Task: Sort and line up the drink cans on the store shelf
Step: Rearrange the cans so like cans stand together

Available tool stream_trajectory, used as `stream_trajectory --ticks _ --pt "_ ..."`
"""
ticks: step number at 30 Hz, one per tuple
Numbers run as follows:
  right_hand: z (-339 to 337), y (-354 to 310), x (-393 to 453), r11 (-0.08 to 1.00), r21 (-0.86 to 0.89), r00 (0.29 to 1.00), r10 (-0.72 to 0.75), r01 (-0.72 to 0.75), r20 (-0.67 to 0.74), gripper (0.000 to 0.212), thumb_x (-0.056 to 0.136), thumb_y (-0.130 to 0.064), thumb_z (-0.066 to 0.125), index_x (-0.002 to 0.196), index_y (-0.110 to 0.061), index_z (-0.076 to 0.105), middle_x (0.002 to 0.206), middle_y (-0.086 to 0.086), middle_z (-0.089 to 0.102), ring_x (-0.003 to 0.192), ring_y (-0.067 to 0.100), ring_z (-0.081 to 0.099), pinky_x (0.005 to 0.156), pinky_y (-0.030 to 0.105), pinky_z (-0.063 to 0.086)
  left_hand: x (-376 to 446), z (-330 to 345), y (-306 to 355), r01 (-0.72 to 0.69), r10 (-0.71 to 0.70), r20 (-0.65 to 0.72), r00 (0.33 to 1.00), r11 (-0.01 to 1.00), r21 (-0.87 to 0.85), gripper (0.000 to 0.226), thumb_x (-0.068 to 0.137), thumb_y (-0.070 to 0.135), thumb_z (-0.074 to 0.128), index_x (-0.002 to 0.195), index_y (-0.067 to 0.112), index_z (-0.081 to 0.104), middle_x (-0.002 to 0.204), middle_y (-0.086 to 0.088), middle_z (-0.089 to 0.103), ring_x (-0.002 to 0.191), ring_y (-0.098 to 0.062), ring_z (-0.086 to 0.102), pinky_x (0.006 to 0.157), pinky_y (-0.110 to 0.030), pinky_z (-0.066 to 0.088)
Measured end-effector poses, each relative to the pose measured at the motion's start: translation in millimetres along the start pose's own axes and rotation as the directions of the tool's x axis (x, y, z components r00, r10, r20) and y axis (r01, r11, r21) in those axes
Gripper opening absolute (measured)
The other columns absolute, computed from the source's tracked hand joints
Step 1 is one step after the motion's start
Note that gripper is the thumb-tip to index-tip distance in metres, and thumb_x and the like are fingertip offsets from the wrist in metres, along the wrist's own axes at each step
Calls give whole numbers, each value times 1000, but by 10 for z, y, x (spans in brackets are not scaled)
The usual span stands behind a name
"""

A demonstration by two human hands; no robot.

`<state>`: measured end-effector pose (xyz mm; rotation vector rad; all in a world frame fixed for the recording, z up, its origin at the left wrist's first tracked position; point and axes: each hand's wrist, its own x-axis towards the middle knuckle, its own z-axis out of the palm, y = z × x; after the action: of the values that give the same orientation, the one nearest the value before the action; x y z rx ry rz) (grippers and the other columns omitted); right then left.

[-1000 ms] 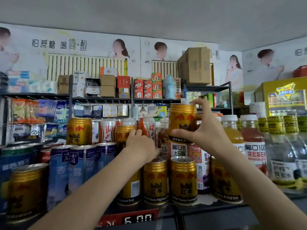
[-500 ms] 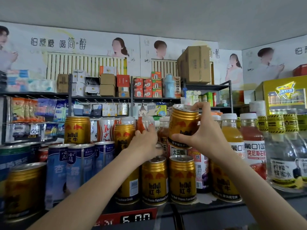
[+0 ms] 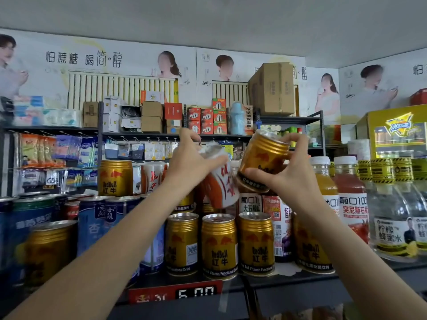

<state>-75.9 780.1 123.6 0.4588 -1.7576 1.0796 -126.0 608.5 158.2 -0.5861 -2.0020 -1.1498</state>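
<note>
Shelf edge, nearest: red price tag (image 3: 175, 293) with white digits reading "6.00".

Front row on the store shelf (image 3: 300, 280): three upright gold cans (image 3: 219, 245), ribbed at the shoulder, printed "RedBull", "红牛" and "Vitamin Functional Drink"; one shows a barcode. A further gold can (image 3: 47, 250) stands at far left, blurred. Blue cans (image 3: 97, 225) with white characters stand behind it.

Held above the row: left hand (image 3: 188, 165), fingers curled round the top of a white-and-orange can (image 3: 221, 183) with red characters, tilted, silver lid toward the camera. Right hand (image 3: 293, 179), fingers and thumb wrapped round a gold Red Bull can (image 3: 262, 160), tilted left, red bull motif visible, black band at its base. The two cans lie just beside each other; contact cannot be told.

Right: bottles (image 3: 351, 199) labelled "葡口100", one orange, one red; clear bottles (image 3: 392, 218) marked "柠檬蜂蜜水".

Second tier: upright gold "RedBull 红牛" can (image 3: 115, 177).

Far: cardboard box (image 3: 272, 88); wall poster (image 3: 83, 60) reading "怕蔗糖 喝简·醇".
</note>
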Motion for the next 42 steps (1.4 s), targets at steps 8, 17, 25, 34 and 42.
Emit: stream_trajectory --ticks 8,17,25,34,42 --pt "268 -201 126 996 -89 997 30 -24 67 75 64 -27 84 111 -22 25 102 -4 46 89 14 52 71 27 46 -108 -714 250 -102 98 -155 983 995 -15 60 71 39 75 109 21 32 103 4 52 83 -10 54 71 -26 44" --pt "810 -6 197 940 -337 930 172 -56 326 94 63 -23 85 132 -7 24 121 10 53 107 27 54 72 28 42 -304 -1070 57 -45 60 -197 979 996 79 63 66 42 76 108 20 35 92 8 52 95 -16 51 81 -34 48" --pt "911 131 195 860 -474 673 464 -187 577 67 71 -28 78 123 -15 38 129 7 49 117 24 46 94 36 43 -292 -1004 -3 -67 72 -174 982 997 38 62 67 39 76 110 21 35 104 4 53 88 -12 52 59 -14 36" --pt "987 158 282 808 -565 516 560 -166 648 30 81 -22 67 107 -8 65 120 5 59 112 21 52 97 33 45 -320 -952 -138 -50 56 -176 983 998 40 62 65 40 76 108 22 35 105 2 54 94 -19 56 71 -28 45" --pt "938 -109 286 898 -433 801 312 -74 511 15 89 -11 58 97 -2 68 103 9 68 78 8 58 71 16 50 -371 -1021 -176 -79 80 -182 980 997 11 62 66 40 76 109 21 35 104 2 55 86 -12 55 63 -18 42"
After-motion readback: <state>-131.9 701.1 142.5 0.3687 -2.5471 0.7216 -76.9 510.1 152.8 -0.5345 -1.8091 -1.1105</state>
